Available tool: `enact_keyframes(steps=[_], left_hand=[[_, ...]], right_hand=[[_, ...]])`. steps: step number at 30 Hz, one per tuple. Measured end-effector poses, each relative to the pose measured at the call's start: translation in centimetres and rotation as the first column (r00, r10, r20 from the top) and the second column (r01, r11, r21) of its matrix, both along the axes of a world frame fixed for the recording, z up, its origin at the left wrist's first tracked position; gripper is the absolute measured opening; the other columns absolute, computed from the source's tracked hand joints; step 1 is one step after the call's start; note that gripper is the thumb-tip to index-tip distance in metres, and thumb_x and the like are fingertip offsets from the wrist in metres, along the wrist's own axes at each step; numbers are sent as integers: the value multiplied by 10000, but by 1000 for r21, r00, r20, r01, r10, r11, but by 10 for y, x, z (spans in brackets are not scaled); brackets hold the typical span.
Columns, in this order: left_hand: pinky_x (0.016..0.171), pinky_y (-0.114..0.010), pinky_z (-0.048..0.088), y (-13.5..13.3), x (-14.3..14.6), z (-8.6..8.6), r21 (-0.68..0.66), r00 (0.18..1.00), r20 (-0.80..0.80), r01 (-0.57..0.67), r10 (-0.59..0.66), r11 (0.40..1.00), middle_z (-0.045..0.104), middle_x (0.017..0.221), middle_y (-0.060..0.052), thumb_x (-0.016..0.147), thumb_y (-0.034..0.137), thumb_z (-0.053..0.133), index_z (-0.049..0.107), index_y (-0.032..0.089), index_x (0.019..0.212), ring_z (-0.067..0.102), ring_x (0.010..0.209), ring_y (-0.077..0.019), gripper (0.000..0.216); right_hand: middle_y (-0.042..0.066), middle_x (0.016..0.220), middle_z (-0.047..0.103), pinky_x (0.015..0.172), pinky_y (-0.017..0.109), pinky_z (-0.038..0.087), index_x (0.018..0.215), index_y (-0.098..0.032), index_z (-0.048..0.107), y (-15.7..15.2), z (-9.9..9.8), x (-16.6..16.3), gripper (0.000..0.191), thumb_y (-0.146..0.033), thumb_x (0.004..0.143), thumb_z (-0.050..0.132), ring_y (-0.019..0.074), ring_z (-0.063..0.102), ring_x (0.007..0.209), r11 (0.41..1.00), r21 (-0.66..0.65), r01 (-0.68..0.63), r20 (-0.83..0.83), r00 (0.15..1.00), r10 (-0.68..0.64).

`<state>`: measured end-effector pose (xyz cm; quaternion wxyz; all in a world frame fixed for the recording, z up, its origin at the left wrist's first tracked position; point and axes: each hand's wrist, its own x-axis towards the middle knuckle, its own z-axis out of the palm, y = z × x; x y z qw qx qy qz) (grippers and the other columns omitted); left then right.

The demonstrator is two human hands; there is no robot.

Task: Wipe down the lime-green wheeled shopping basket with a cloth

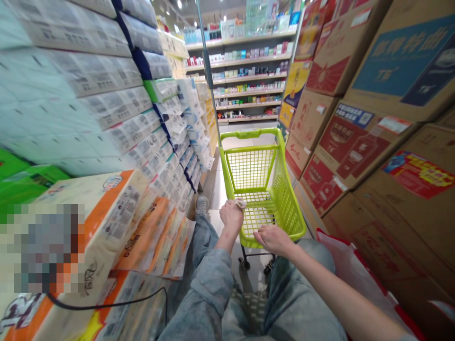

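Note:
A lime-green shopping basket cart [289,203] with grid walls stands in the aisle in front of my knees. My left hand [232,217] is closed over the cart's near left side. A small whitish thing [241,203] shows at its fingers, too small to name. My right hand [273,239] is curled at the near rim of the cart, fingers pressed together. Whether it grips the rim or something small cannot be made out. The grid floor of the cart shows between and beyond both hands.
Stacked tissue packs [106,94] line the left, with orange-and-cream packs [106,218] close by. Cardboard cartons [359,147] rise on the right, above a red-and-white bag [350,270]. Shelves of small goods [249,76] cross the far end. A thin pole [208,61] stands beyond the cart.

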<state>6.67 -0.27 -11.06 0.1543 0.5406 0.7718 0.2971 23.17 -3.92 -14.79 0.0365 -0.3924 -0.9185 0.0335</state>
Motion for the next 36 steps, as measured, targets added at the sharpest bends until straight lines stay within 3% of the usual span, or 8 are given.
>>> enact_keyframes(steps=[4, 11, 14, 18, 23, 27, 31, 36], left_hand=[[787, -349, 416, -15, 5, -6, -105, 952, -300, 22, -53, 994, 650, 966, -188, 889, 281, 411, 608, 96, 1026, 612, 924, -299, 303], [781, -341, 425, -45, 8, -17, -188, 907, -386, 103, -170, 977, 653, 969, -178, 882, 318, 434, 616, 103, 1020, 610, 934, -287, 314], [793, -340, 427, -29, 0, -9, -198, 908, -373, 122, -190, 973, 666, 995, -172, 880, 384, 440, 639, 131, 1013, 614, 950, -285, 349], [786, -327, 438, 15, -14, 2, -189, 930, -333, 94, -153, 978, 684, 1033, -130, 890, 397, 401, 649, 200, 1039, 633, 951, -261, 350], [809, -344, 448, 79, -35, 14, -192, 933, -359, -44, -28, 980, 676, 1063, -159, 889, 322, 387, 625, 143, 1083, 637, 992, -282, 355], [822, -355, 451, 111, -50, 28, -186, 947, -320, -87, 24, 979, 656, 1114, -175, 885, 286, 387, 609, 139, 1113, 619, 1050, -294, 351], [825, -340, 448, 112, -56, 30, -187, 957, -289, -83, 26, 979, 649, 1126, -179, 893, 294, 378, 583, 128, 1143, 618, 1054, -283, 363], [798, -337, 448, 77, -50, 13, -198, 962, -265, 14, -67, 980, 659, 1091, -159, 905, 362, 371, 588, 159, 1128, 636, 993, -275, 372]], right_hand=[[88, 746, 693, 650, 240, 371, 742, -135, 682, 2, 0, 0, 545, -345, 990, 245, 155, 636, 718, 1000, -7, 13, 4, 1000, -13], [84, 725, 685, 656, 249, 357, 721, -137, 675, 3, 2, 5, 543, -309, 991, 236, 157, 623, 735, 998, 2, -55, -11, 998, 55], [63, 713, 679, 656, 258, 348, 701, -147, 660, 3, 3, 7, 536, -302, 993, 238, 158, 618, 727, 997, -1, -77, -19, 997, 77], [60, 709, 674, 650, 261, 338, 694, -144, 648, 1, 4, 11, 539, -344, 995, 249, 155, 609, 716, 996, -16, -92, -26, 995, 91], [58, 700, 669, 624, 267, 317, 682, -145, 645, -2, 4, 13, 548, -361, 995, 250, 151, 602, 704, 996, -12, -91, -36, 995, 90], [50, 694, 663, 607, 275, 304, 678, -152, 643, -2, 5, 10, 547, -369, 993, 251, 151, 598, 690, 996, -6, -90, -23, 996, 90], [50, 695, 661, 608, 274, 304, 669, -154, 643, 1, 5, 7, 544, -366, 990, 259, 148, 597, 686, 997, -22, -74, -8, 997, 74], [61, 703, 665, 616, 268, 317, 672, -149, 652, 4, 7, 5, 554, -378, 989, 258, 147, 603, 692, 998, -41, -57, -5, 998, 57]])
